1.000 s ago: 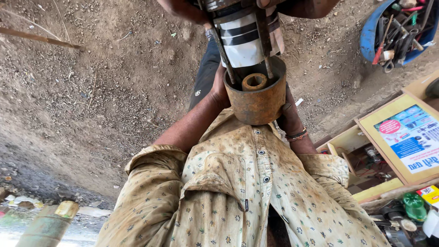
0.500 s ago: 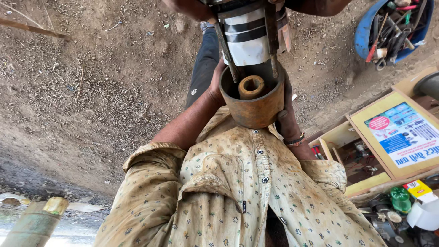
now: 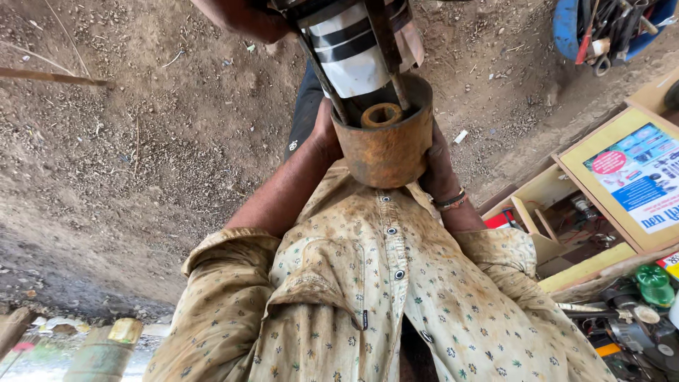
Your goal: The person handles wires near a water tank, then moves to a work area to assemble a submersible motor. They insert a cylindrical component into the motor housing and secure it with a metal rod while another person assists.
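Holding: a rusty cylinder (image 3: pixel 389 152), pressed between both my palms just above my shirt collar, open end facing up toward me.
Left hand (image 3: pixel 322 134): at 9 o'clock of the cylinder, palm flat on its wall, clamped; the fingers curl behind it, out of my sight.
Right hand (image 3: pixel 437 159): at 3 o'clock of the cylinder, gripping the other wall, with a beaded bracelet (image 3: pixel 450 201) on the wrist.
Inside the cylinder: a short tan sleeve (image 3: pixel 382 114) stands in the bore, ringed by dark space.
Above it, 12 o'clock: a white drum with black bands (image 3: pixel 350 53) reaches down into the mouth, with thin dark rods (image 3: pixel 385 42) beside it.
Other person's hand (image 3: pixel 237 18): at 11 o'clock, on the top of that drum; how it grips, I cannot tell.
Sign, 3 o'clock of the frame: a flat rectangular board with a yellow border (image 3: pixel 629 177), carrying a blue and white printed sheet with a round pink patch at one corner.
Box beneath the sign: a pale wooden compartment box (image 3: pixel 537 201), with a red packet (image 3: pixel 498 219) at its near edge.
Packages, 4 o'clock: a green cap (image 3: pixel 654 276) among clutter, and a yellow and red pack (image 3: pixel 668 262) cut by the frame edge.
Tub, 1 o'clock: a blue tub (image 3: pixel 566 28) full of hand tools.
Ground: bare gravelly dirt (image 3: pixel 127 141), with a thin stick (image 3: pixel 49 76) at 10 o'clock.
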